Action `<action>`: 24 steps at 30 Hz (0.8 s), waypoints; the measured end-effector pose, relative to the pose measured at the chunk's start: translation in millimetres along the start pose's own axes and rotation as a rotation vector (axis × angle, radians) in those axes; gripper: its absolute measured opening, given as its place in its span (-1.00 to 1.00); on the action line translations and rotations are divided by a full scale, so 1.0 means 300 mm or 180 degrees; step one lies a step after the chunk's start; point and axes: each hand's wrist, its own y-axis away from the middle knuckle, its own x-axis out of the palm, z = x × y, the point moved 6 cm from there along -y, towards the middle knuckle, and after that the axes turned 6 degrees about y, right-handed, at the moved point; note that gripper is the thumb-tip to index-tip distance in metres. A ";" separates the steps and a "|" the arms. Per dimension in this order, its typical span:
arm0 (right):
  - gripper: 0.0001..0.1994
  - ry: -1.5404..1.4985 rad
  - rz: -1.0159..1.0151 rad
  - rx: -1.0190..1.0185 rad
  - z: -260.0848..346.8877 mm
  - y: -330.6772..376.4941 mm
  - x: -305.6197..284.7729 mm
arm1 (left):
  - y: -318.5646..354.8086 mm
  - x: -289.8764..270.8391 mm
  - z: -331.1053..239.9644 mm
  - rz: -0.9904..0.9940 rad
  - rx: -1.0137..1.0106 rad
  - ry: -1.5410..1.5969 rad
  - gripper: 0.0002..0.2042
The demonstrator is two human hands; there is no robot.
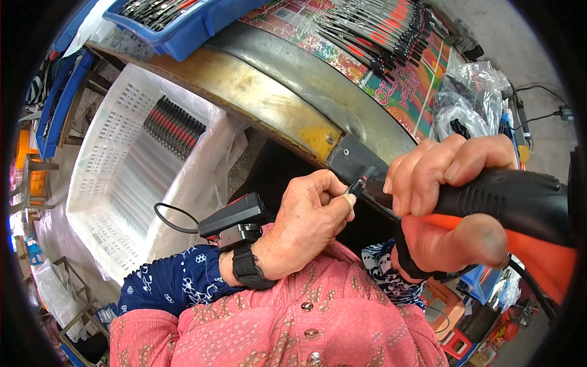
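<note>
My right hand point(449, 196) grips a black and orange power screwdriver point(520, 211), its tip pointing left. My left hand point(309, 223) pinches a small thin black part point(354, 186) with a red mark right at the tool's tip, close to my chest. A black device point(235, 220) is strapped to my left wrist with a cable looping off it. Both hands hover just below the metal edge of the workbench point(275, 107).
A white plastic crate point(122, 177) lined with clear film stands at the left, holding a row of black and red rods point(174, 125). Several more rods point(379, 30) lie on the patterned bench top. A blue tray point(183, 24) sits at the top. Plastic bags point(471, 98) lie right.
</note>
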 end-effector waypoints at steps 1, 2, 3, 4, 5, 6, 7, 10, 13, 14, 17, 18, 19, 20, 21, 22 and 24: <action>-0.31 0.0002 0.0002 0.0009 0.001 -0.001 -0.001 | 0.000 0.002 -0.001 -0.0010 0.0012 -0.0014 -0.93; -0.31 0.0007 -0.0004 0.0010 0.003 -0.001 0.000 | 0.000 0.002 -0.002 -0.0035 0.0000 -0.0054 -0.93; -0.31 0.0009 -0.0002 0.0014 0.002 -0.002 0.002 | 0.001 0.003 -0.005 -0.0022 0.0020 -0.0070 -0.93; -0.32 0.0019 0.0003 0.0024 0.005 -0.002 0.003 | 0.002 0.003 -0.006 -0.0027 0.0011 -0.0109 -0.93; -0.32 0.0034 0.0002 0.0065 0.006 -0.002 0.004 | 0.003 0.002 -0.007 -0.0030 0.0005 -0.0150 -0.93; -0.32 0.0060 -0.0011 0.0098 0.004 -0.001 0.006 | 0.003 0.001 -0.008 -0.0020 0.0011 -0.0187 -0.93; -0.32 -0.0033 -0.0084 0.0295 -0.007 0.001 0.005 | 0.002 0.000 -0.008 -0.0008 0.0022 -0.0222 -0.93; -0.33 0.0160 -0.0145 0.0130 0.006 0.009 0.014 | -0.001 -0.002 -0.009 0.0013 0.0193 -0.0302 -0.92; -0.36 0.0161 -0.0330 -0.0087 0.015 0.022 0.017 | 0.001 -0.006 0.001 0.0098 0.0161 -0.0406 -0.87; -0.38 0.0115 -0.0321 -0.0124 0.019 0.024 0.015 | 0.000 -0.008 0.002 0.0145 0.0146 -0.0419 -0.85; -0.40 -0.0045 -0.0216 -0.0182 0.025 0.041 0.016 | -0.004 -0.010 0.001 0.0226 0.0251 -0.0549 -0.86; -0.40 -0.0039 -0.0228 -0.0216 0.027 0.047 0.015 | -0.005 -0.014 -0.004 0.0192 0.0314 -0.0672 -0.87; -0.41 -0.0099 -0.0171 -0.0253 0.032 0.051 0.011 | -0.006 -0.016 -0.009 0.0178 0.0378 -0.0772 -0.87; -0.41 -0.0161 -0.0201 -0.0275 0.034 0.058 0.005 | -0.003 -0.018 -0.014 0.0165 0.0449 -0.0875 -0.88; -0.41 -0.0217 -0.0247 -0.0293 0.037 0.066 -0.003 | -0.001 -0.019 -0.020 0.0150 0.0516 -0.0986 -0.88; -0.41 -0.0277 -0.0280 -0.0292 0.039 0.073 -0.013 | 0.003 -0.019 -0.030 0.0244 0.0578 -0.1021 -0.87; -0.41 -0.0435 -0.0299 -0.0384 0.051 0.078 -0.043 | 0.018 -0.026 -0.072 0.0202 0.0956 -0.1325 -0.84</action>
